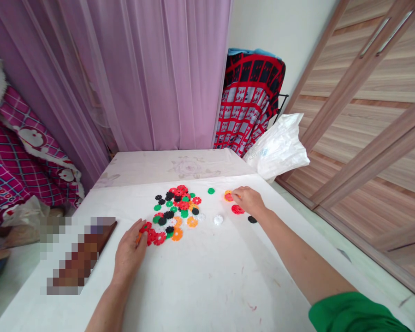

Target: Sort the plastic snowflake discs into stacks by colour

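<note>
Notched plastic discs in several colours lie in a loose heap (176,207) on a white-covered table. At the heap's near left edge, my left hand (130,249) has thumb and fingers closed on an orange disc (138,238), beside a few red discs (159,238). To the right, my right hand (251,199) pinches an orange disc, mostly hidden by the fingers, over an orange-and-red pile (228,196). Close to it are red discs (237,210), black discs (252,219), white discs (218,220) and a green disc (211,191).
A blurred-out brown object (81,256) lies at the table's left. A white plastic bag (280,147) sits at the far right corner. Purple curtains (159,74) hang behind, and a wooden wardrobe (366,115) stands to the right.
</note>
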`<state>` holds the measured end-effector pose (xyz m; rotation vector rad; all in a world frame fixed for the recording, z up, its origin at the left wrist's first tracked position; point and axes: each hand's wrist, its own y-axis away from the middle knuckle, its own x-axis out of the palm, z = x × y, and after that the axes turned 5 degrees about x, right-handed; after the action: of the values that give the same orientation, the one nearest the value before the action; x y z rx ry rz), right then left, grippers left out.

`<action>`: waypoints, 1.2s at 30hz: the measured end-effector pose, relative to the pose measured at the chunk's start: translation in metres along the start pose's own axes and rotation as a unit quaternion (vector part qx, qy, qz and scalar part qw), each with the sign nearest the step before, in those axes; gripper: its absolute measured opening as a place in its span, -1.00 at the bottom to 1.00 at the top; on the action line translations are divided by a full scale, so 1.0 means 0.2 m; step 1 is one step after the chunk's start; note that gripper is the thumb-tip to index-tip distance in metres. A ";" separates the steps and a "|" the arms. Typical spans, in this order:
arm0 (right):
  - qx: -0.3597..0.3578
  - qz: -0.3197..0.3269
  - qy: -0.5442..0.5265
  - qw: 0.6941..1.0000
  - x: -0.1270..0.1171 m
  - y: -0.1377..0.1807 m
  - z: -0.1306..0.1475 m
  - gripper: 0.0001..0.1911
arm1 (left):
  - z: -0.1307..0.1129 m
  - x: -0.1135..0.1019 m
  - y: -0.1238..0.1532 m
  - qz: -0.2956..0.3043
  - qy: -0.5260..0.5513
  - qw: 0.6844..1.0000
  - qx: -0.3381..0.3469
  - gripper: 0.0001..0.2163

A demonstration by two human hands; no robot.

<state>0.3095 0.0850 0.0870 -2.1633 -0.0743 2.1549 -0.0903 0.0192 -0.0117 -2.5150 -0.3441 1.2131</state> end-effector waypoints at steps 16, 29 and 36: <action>0.119 0.159 -0.075 0.977 0.03 0.02 -0.21 -0.76 | 0.06 0.03 0.00 -0.006 -0.010 1.000 0.012 -0.60; -0.039 0.192 0.090 0.977 0.01 0.06 -0.11 -0.48 | 0.06 0.03 0.00 -0.005 -0.005 1.000 0.009 -0.59; -0.041 0.195 0.103 0.975 0.01 0.02 -0.06 -0.70 | 0.07 0.04 0.00 0.000 -0.009 1.000 0.008 -0.59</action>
<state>0.3223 0.0818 0.0842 -2.6209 0.3051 2.1204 -0.0977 0.0246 -0.0256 -2.4925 -0.3386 1.2336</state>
